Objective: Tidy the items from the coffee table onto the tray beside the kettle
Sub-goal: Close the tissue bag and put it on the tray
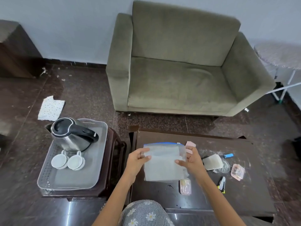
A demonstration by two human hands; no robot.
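Zip bag [162, 162] between both hands' grips.

Olive-green sofa [179, 62], blue-zipped bag [162, 160]

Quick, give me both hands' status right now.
Left hand: closed on the left edge of the clear zip bag.
Right hand: closed on the bag's right edge.

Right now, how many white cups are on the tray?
2: both lie side by side on the tray just in front of the kettle, left cup and right cup. None seems hidden.
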